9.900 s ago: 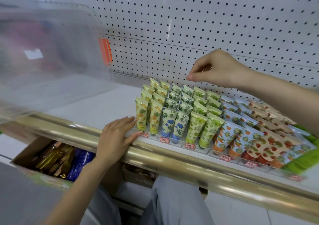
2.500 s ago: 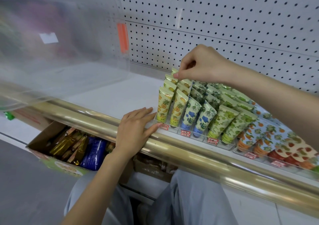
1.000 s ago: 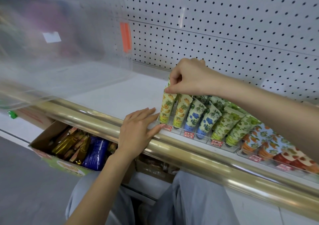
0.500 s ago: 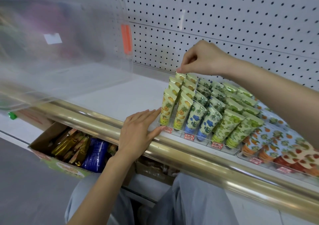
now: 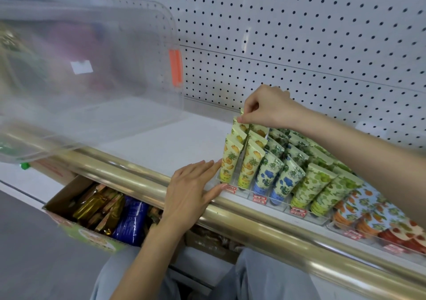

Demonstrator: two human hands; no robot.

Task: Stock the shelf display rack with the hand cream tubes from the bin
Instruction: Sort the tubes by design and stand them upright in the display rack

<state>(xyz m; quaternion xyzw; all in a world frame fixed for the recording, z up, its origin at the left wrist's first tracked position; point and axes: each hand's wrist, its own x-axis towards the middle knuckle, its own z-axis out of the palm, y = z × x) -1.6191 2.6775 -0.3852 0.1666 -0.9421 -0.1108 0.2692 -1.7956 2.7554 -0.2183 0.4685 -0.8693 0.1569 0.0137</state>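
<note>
One head-worn camera looks forward and down, close over the shelf [image 5: 161, 143] and gold rail [image 5: 265, 228].

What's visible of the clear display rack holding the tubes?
The display rack is a clear plastic tray, split by clear dividers into front-to-back lanes, with red-and-white price labels on its front lip. It sits on the white shelf just behind the gold rail. In it, pineapple tubes, blue-flower tubes and green tubes stand cap-down, leaning back. The left hand rests straight fingers against its left front corner; the right hand pinches the top of a rear pineapple tube.
</note>
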